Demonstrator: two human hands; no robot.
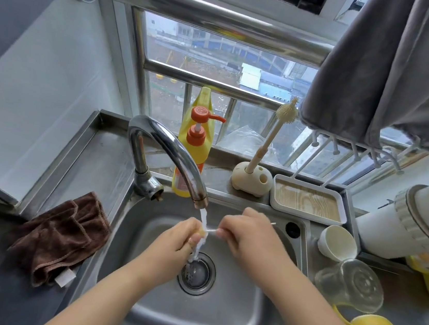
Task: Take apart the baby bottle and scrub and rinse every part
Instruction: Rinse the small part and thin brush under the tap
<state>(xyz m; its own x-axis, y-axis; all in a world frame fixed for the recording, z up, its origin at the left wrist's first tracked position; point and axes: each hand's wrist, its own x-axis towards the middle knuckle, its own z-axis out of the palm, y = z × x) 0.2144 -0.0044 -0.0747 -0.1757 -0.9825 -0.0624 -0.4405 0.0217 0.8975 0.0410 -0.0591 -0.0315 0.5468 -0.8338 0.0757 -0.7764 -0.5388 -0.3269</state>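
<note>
Both hands pinch thin white straw, small yellowish end, under water stream.

Soft daylight enters through the window; wide-angle edges bend and blur.

Your left hand pinches a small yellowish part under the water running from the tap while your right hand pinches a thin white stick poking into it, above the sink drain.
</note>
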